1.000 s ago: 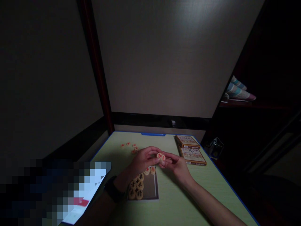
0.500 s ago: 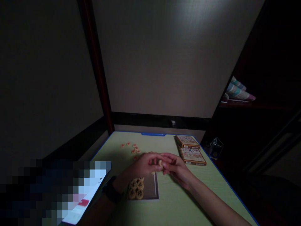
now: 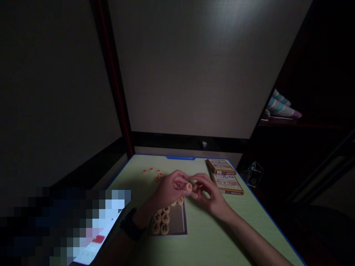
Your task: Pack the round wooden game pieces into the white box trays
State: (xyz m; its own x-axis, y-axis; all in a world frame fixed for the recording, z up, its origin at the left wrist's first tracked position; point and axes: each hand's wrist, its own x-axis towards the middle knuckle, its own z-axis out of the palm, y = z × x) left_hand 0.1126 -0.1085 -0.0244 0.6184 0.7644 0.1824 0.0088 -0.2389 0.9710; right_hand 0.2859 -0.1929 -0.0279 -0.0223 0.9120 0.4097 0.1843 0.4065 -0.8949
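Observation:
Above the tray, my left hand [image 3: 172, 189] pinches a round Chinese chess piece [image 3: 189, 187] between thumb and fingers, its red character facing me. My right hand [image 3: 209, 194] is just to the right, with curved fingers spread around the piece's right side and nothing else in them. Below the hands lies a shallow brown tray [image 3: 176, 220]. Black-marked pieces [image 3: 161, 222] fill its left side, and a red-marked piece [image 3: 180, 200] is at its far right corner. My left forearm hides part of the tray.
Several red-marked pieces [image 3: 157, 177] lie loose on the pale green table [image 3: 210, 240] at the far left. Two flat chess boxes [image 3: 227, 181] overlap at the far right. A bright, pixelated object [image 3: 97, 229] is at the lower left. A panel stands behind the table.
My hands have drawn slightly apart, and my right fingers have opened. The piece has turned so its red face shows. More pieces in the tray have come into view.

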